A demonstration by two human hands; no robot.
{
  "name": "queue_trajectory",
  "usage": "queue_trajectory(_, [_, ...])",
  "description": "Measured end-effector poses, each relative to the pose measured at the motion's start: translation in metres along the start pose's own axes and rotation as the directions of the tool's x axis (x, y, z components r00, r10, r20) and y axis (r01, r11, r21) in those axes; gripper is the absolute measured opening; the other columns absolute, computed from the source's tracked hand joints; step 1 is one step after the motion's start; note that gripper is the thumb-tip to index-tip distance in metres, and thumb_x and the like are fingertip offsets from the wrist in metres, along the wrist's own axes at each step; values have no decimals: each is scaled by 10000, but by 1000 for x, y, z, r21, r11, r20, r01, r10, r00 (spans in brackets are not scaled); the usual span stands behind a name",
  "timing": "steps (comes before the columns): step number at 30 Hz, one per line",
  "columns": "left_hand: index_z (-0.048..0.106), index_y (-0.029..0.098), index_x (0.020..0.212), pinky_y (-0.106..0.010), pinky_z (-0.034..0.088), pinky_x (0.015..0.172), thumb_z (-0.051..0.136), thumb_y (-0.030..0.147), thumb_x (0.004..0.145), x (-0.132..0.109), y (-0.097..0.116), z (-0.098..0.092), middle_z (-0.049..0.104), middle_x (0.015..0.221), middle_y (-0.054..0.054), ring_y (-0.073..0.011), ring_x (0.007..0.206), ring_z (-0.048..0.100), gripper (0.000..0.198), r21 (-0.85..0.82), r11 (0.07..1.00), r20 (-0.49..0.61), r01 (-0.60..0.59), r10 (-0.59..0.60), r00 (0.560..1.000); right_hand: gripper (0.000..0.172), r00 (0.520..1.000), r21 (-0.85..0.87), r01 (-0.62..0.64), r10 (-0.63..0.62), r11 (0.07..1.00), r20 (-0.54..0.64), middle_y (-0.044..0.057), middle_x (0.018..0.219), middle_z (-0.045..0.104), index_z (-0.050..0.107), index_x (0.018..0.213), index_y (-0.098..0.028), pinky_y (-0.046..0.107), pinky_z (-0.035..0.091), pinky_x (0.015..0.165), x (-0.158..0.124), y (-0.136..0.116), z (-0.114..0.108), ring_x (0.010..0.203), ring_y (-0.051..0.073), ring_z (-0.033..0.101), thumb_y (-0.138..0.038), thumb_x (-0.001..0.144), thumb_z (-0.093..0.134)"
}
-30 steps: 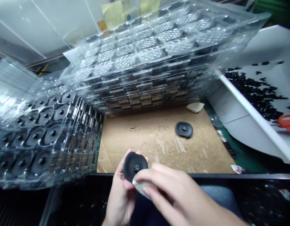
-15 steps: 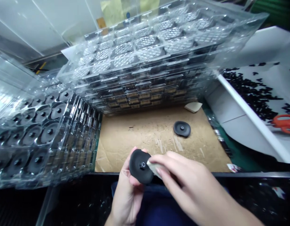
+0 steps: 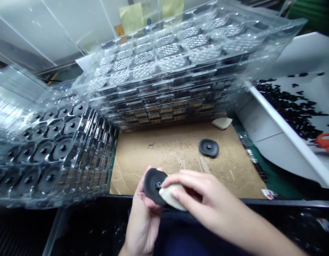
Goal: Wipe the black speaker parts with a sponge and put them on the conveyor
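Note:
My left hand (image 3: pixel 141 217) is closed round a black round disc (image 3: pixel 152 179) with a small hub in its middle, held upright above the near edge of the brown cardboard sheet (image 3: pixel 166 153). My right hand (image 3: pixel 204 201) pinches a small pale wedge-shaped piece (image 3: pixel 168 197) and presses it against the disc's lower right face. A second black disc (image 3: pixel 208 147) lies flat on the cardboard to the right. Another pale wedge (image 3: pixel 222 123) lies at the cardboard's far right corner.
A stack of clear plastic trays (image 3: pixel 41 149) holding several black discs stands at the left. A taller stack of clear trays (image 3: pixel 169 71) fills the back. At the right a white tray (image 3: pixel 289 117) holds many small black parts and orange-handled scissors (image 3: pixel 325 141).
My right hand has slid the pale piece across the disc's face, first right, then back down and left. My left hand has shifted the disc slightly. The view has swayed a little.

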State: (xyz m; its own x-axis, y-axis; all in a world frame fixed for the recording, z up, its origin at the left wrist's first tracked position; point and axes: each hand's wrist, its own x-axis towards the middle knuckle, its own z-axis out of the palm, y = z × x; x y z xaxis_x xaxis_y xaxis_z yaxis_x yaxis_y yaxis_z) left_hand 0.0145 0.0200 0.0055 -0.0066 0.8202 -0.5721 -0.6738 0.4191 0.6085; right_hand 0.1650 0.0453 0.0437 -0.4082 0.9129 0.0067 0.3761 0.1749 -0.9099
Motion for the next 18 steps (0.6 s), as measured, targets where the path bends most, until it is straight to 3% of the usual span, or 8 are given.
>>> queue_trajectory(2, [642,264,1070,-174,510,750,767,235,612,1,0,1,675,1084,-42,-145,858,645,475,2,1000,-19,-19,19,1000,198,999,-57,-15,13,998,-33,6,852,668,633,958,-215,223,490,679,2,-2,-1,752,124,628,-166,870,463])
queue_trajectory(6, [631,251,1091,-240,517,822,718,298,680,5,-2,0,676,1074,-66,-203,991,620,423,-14,999,-24,-37,36,999,212,998,0,56,-56,998,-8,-10,826,665,647,954,-230,191,478,654,9,5,-1,730,104,621,-162,864,469])
queue_trajectory(11, [627,296,1109,-318,510,899,765,326,614,9,-2,-5,633,1170,-57,-260,1079,589,515,-64,992,-69,-110,105,992,216,970,-77,-158,140,984,-200,34,837,663,659,974,-194,255,473,609,11,64,14,644,131,586,-243,872,475])
queue_trajectory(14, [630,305,1110,-348,515,899,790,348,561,8,0,-5,631,1176,-65,-286,1058,604,573,-86,991,-67,-107,101,993,226,966,-91,-195,176,977,-190,30,751,657,679,944,-200,256,473,553,-2,99,31,570,132,569,-261,867,476])
queue_trajectory(16, [640,304,1095,-327,525,878,793,348,553,8,1,-4,638,1165,-64,-282,1062,603,565,-86,991,-73,-100,94,993,211,969,-83,-198,183,977,-165,21,715,662,692,900,-211,251,484,552,-10,107,35,573,135,588,-260,855,491])
queue_trajectory(18, [648,303,1081,-308,530,865,789,355,554,8,0,-2,644,1157,-59,-275,1066,601,548,-81,993,-74,-86,80,994,203,969,-64,-195,182,979,-166,24,732,669,689,896,-212,250,490,555,-12,99,32,603,143,608,-269,853,499])
